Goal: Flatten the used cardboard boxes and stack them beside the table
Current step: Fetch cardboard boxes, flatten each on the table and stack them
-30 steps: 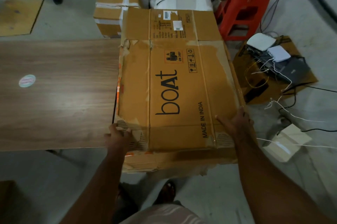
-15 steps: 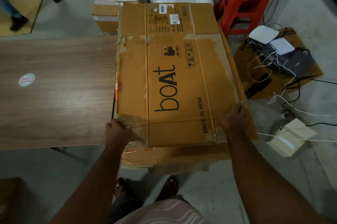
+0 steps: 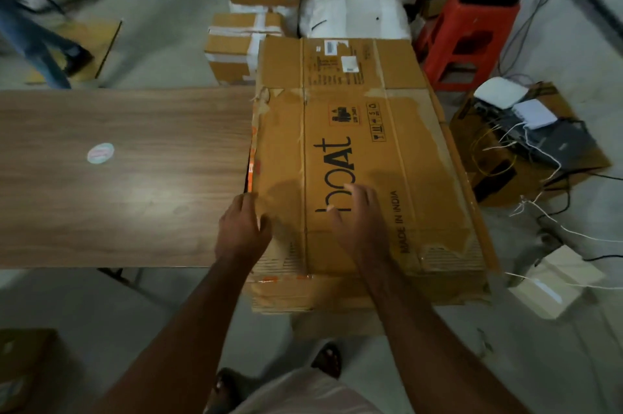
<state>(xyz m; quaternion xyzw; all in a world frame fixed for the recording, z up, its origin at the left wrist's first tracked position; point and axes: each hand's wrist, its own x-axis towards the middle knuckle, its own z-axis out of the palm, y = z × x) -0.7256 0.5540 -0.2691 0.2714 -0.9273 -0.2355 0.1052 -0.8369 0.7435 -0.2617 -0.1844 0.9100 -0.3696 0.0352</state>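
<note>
Beside table [image 3: 118, 177], flattened box [image 3: 371, 150] (reads "boAt").

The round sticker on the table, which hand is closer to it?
Left. The left hand is at the cardboard's table-side edge, nearer the sticker; the right hand lies farther over.

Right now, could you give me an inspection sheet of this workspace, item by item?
Surface: wooden table, a round sticker on it.
Job's things: flattened boat box on top of a stack of flattened cardboard beside the table's right end.
Clutter: taped cartons, white bags, red stool.
Hands: left hand near the box's left edge, fingers curled; right hand over the print, fingers loose; neither grips anything.
Cables: white and black wires round devices on the floor, right.
Surroundings: concrete floor; another person's legs, far left.
</note>
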